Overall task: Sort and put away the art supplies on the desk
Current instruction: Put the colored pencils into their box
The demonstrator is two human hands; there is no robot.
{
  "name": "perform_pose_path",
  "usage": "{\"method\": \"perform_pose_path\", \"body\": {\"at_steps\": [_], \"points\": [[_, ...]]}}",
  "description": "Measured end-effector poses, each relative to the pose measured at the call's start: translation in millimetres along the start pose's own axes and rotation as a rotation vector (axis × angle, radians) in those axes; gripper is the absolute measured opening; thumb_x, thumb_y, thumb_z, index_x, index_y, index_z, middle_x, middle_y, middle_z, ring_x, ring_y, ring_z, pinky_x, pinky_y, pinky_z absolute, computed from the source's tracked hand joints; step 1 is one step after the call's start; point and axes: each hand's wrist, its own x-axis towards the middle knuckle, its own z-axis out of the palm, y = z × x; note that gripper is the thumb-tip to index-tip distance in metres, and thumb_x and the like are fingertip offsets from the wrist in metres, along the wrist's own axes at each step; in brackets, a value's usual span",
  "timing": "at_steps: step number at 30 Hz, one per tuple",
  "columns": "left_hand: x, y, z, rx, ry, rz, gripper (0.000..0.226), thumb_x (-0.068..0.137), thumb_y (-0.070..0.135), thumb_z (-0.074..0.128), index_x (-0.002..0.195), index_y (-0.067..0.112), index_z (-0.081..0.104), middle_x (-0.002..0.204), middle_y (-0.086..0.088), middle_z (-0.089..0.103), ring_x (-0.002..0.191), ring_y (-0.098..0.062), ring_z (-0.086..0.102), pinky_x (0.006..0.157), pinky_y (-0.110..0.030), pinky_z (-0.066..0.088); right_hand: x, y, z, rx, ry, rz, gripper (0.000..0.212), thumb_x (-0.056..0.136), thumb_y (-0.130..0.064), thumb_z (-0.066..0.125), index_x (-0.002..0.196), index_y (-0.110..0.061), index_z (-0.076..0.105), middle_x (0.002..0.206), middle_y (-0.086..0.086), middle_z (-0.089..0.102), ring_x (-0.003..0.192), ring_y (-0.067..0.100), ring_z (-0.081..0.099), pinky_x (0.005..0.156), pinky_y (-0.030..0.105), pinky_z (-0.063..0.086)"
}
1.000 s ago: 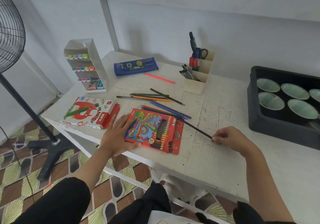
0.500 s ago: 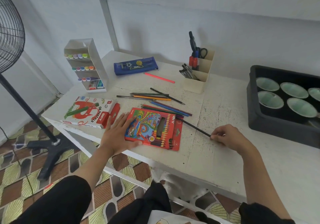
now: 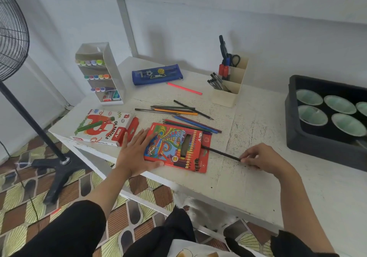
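Note:
A red coloured-pencil box (image 3: 176,147) lies near the front edge of the white desk (image 3: 248,177). My left hand (image 3: 137,151) rests flat on the box's left side, fingers straight. My right hand (image 3: 264,157) pinches the end of a black pencil (image 3: 220,153) whose other end reaches into the box's right side. Several loose coloured pencils (image 3: 178,114) lie behind the box. A pink pencil (image 3: 184,88) lies further back.
An oil pastels box (image 3: 101,127) sits at the left. A white marker rack (image 3: 101,74), blue pencil case (image 3: 156,74) and beige pen holder (image 3: 230,82) stand at the back. A black tray (image 3: 309,141) with bowls is at the right. A fan stand (image 3: 37,129) stands left of the desk.
My right hand has pushed the black pencil leftward, so its far end now lies at the box's right side. The left hand stays on the box.

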Motion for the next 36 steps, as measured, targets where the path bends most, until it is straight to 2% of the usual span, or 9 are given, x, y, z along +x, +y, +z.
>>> {"method": "perform_pose_path", "body": {"at_steps": [2, 8, 11, 13, 16, 18, 25, 29, 36], "points": [[0.4, -0.7, 1.4, -0.018, 0.011, 0.004, 0.111, 0.057, 0.099, 0.014, 0.15, 0.038, 0.013, 0.159, 0.006, 0.013, 0.146, -0.014, 0.007, 0.114, -0.048, -0.017, 3.3, -8.5, 8.2, 0.003, 0.044, -0.058, 0.011, 0.083, -0.008, 0.07, 0.086, -0.018, 0.072, 0.072, 0.004, 0.065, 0.057, 0.006, 0.051, 0.047, 0.006, 0.038], [0.5, -0.7, 1.3, 0.003, 0.012, 0.002, 0.114, 0.055, 0.101, 0.013, 0.15, 0.038, 0.014, 0.158, 0.007, 0.015, 0.146, -0.012, 0.007, 0.114, -0.048, -0.018, 20.2, -33.4, 47.9, -0.049, 0.102, -0.224, 0.035, 0.085, 0.006, 0.055, 0.097, -0.022, 0.074, 0.082, 0.001, 0.059, 0.07, 0.01, 0.052, 0.06, 0.009, 0.038], [0.7, -1.2, 1.7, 0.007, 0.006, 0.002, 0.112, 0.056, 0.1, 0.016, 0.15, 0.039, 0.013, 0.159, 0.007, 0.014, 0.146, -0.013, 0.006, 0.113, -0.047, -0.02, 20.7, -48.4, 69.0, 0.088, 0.193, -0.245, 0.031, 0.079, 0.009, 0.062, 0.095, -0.017, 0.072, 0.075, -0.012, 0.062, 0.066, -0.005, 0.055, 0.062, 0.0, 0.036], [1.2, -1.3, 2.0, 0.014, -0.002, -0.003, 0.111, 0.056, 0.099, 0.016, 0.15, 0.04, 0.01, 0.159, 0.007, 0.012, 0.146, -0.012, 0.004, 0.112, -0.045, -0.022, 21.0, -55.6, 80.7, 0.22, 0.241, -0.216, 0.028, 0.077, 0.006, 0.068, 0.091, -0.017, 0.065, 0.071, -0.013, 0.065, 0.064, -0.01, 0.059, 0.062, 0.001, 0.04], [1.9, -2.1, 2.4, 0.02, -0.007, -0.005, 0.11, 0.057, 0.099, 0.019, 0.149, 0.04, 0.008, 0.159, 0.008, 0.01, 0.146, -0.01, 0.001, 0.111, -0.043, -0.025, 24.0, -59.5, 93.0, 0.33, 0.259, -0.175, 0.032, 0.076, 0.001, 0.072, 0.088, -0.024, 0.058, 0.067, -0.012, 0.068, 0.07, -0.005, 0.065, 0.069, 0.021, 0.054], [1.9, -2.9, 3.5, 0.006, -0.002, -0.004, 0.109, 0.058, 0.098, 0.021, 0.15, 0.039, 0.011, 0.159, 0.007, 0.012, 0.146, -0.012, 0.003, 0.111, -0.043, -0.025, 25.5, -60.7, 96.8, 0.339, 0.26, -0.166, 0.036, 0.074, 0.0, 0.074, 0.086, -0.03, 0.056, 0.065, -0.011, 0.069, 0.07, -0.002, 0.066, 0.069, 0.026, 0.054], [2.1, -4.2, 5.3, 0.003, -0.004, -0.003, 0.109, 0.058, 0.099, 0.019, 0.15, 0.04, 0.01, 0.159, 0.008, 0.01, 0.146, -0.012, 0.002, 0.112, -0.044, -0.023, 30.6, -57.7, 98.3, 0.362, 0.221, -0.206, 0.041, 0.071, 0.003, 0.076, 0.098, -0.022, 0.058, 0.068, -0.011, 0.067, 0.068, -0.011, 0.063, 0.059, 0.006, 0.045], [2.0, -4.2, 5.2, 0.008, -0.011, -0.005, 0.11, 0.057, 0.1, 0.017, 0.149, 0.041, 0.006, 0.159, 0.009, 0.008, 0.146, -0.01, -0.001, 0.113, -0.044, -0.022, 30.5, -53.2, 87.0, 0.393, 0.201, -0.246, 0.039, 0.071, 0.002, 0.077, 0.098, -0.019, 0.058, 0.069, -0.006, 0.07, 0.067, -0.006, 0.063, 0.059, 0.003, 0.044], [1.4, -3.6, 4.2, 0.009, -0.011, -0.012, 0.112, 0.054, 0.101, 0.015, 0.149, 0.042, 0.008, 0.159, 0.009, 0.009, 0.146, -0.01, 0.0, 0.113, -0.044, -0.021, 62.8, -50.8, 48.6, 0.307, 0.453, -0.305, 0.018, 0.077, -0.005, 0.073, 0.087, -0.017, 0.064, 0.069, -0.006, 0.065, 0.061, 0.007, 0.052, 0.059, 0.005, 0.04]]}}
